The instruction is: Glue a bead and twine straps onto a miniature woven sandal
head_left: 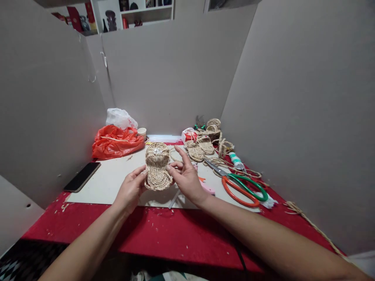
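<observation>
Between my two hands a small woven straw slipper (158, 171) is held up over the pale board, sole lengthwise and its strap with white beads at the far end. My left hand (133, 185) pinches its left edge between thumb and fingers. On the opposite edge, my right hand (186, 177) grips with thumb and bent fingers while its index finger points up and away. Partly hidden behind my right hand lies a pink tool (207, 188), perhaps a glue gun. A pair of similar straw slippers (195, 151) rests farther back on the right.
Large scissors (244, 189) with red and green handles lie at right, near straw rope (225, 162) and a spool (236, 160). At left are a phone (82, 176), a red plastic bag (117, 142) and a paper cup (142, 133). Grey panels (172, 78) enclose the red-covered table (164, 234).
</observation>
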{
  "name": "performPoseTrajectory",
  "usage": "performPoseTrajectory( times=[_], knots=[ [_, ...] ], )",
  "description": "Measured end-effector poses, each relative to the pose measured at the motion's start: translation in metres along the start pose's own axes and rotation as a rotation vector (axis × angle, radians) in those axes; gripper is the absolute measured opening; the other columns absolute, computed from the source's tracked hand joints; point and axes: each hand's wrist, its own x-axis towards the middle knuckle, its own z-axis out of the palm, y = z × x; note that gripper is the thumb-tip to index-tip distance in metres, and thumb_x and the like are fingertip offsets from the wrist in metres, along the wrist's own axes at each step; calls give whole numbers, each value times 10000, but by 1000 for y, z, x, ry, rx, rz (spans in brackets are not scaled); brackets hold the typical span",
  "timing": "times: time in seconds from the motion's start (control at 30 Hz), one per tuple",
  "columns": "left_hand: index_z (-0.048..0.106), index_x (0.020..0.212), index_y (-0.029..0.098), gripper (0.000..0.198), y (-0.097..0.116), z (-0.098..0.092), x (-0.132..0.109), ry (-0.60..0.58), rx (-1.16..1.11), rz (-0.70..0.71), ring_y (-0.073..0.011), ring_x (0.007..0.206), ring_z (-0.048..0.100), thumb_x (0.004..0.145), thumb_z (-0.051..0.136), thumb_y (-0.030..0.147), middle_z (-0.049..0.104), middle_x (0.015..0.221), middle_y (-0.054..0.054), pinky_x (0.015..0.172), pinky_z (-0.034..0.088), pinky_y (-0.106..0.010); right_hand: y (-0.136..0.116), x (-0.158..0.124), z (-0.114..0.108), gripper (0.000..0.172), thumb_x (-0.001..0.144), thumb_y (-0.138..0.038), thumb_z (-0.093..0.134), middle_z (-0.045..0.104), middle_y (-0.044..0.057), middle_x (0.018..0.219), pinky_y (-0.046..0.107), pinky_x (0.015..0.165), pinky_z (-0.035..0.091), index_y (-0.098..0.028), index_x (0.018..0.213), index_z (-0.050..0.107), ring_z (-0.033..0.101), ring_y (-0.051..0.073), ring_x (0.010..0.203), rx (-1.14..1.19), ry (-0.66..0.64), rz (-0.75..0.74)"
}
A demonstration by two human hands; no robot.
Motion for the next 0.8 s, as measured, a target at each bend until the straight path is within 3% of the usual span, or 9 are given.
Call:
performPoseTrajectory(
  times=[0.13,0.3,0.5,0.8],
  knots=[
    [618,1175,108,434,-5,2,2,-47,-57,14,-180,822,694,759,682,213,734,1007,-126,649,503,-218,-1,3,-1,733,802,-287,636,535,-47,740,178,430,473,-299,1453,300,456,76,519,-19,23,-10],
    [575,1209,116,444,-2,2,3,66,-93,27,-183,798,700,784,654,218,747,936,-110,677,505,-241,0,2,-1,718,820,-325,623,520,-47,742,189,436,471,-267,1455,292,452,77,519,-62,19,-41],
    [668,1023,102,371,0,11,1,-100,-101,98,-226,870,694,717,740,298,743,944,-120,703,511,-261,4,0,3,742,809,-389,637,520,-58,730,186,444,436,-271,1453,289,431,74,506,-25,-17,-45],
    [662,1022,114,385,-9,17,0,-59,-3,-65,-219,720,688,715,743,330,739,892,-126,578,513,-283,9,3,3,793,784,-386,665,543,-61,707,194,453,399,-246,1455,267,439,84,505,29,-56,-10]
  ],
)
